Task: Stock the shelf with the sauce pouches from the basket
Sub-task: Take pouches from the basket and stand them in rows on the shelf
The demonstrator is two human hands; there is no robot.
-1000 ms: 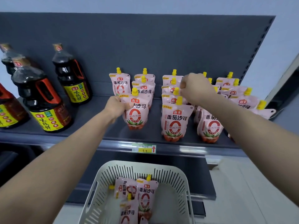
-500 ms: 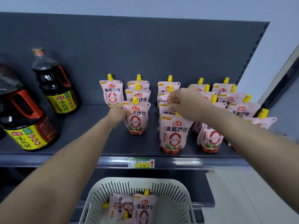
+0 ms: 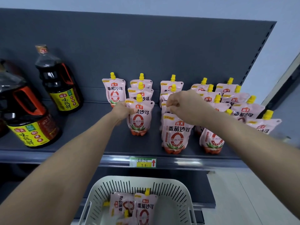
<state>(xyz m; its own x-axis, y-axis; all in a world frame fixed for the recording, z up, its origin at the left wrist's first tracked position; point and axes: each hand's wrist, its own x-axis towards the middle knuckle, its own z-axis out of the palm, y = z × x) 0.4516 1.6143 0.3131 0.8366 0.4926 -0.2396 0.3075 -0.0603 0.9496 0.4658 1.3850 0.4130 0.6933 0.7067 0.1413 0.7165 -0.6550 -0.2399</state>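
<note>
Dark grey metal makes the shelf point(image 3: 81, 140) and its back panel, and a pale wall is above. On the shelf stand many pink sauce pouches point(image 3: 227, 101) with yellow caps, in several rows from front to back. The left hand point(image 3: 121, 110) is closed on the left edge of the front pouch point(image 3: 139, 117) of the second row, which stands upright on the shelf. The right hand point(image 3: 183, 106) is bent down with its fingers pinched at the top of another front pouch point(image 3: 176, 135); the cap of this pouch is hidden under the hand. To the left stand dark soy sauce bottles point(image 3: 60, 82) with yellow labels. A price tag point(image 3: 142, 162) sits on the shelf's front edge. Below, a white slotted basket point(image 3: 178, 192) holds more pouches point(image 3: 144, 208), lying flat.
</note>
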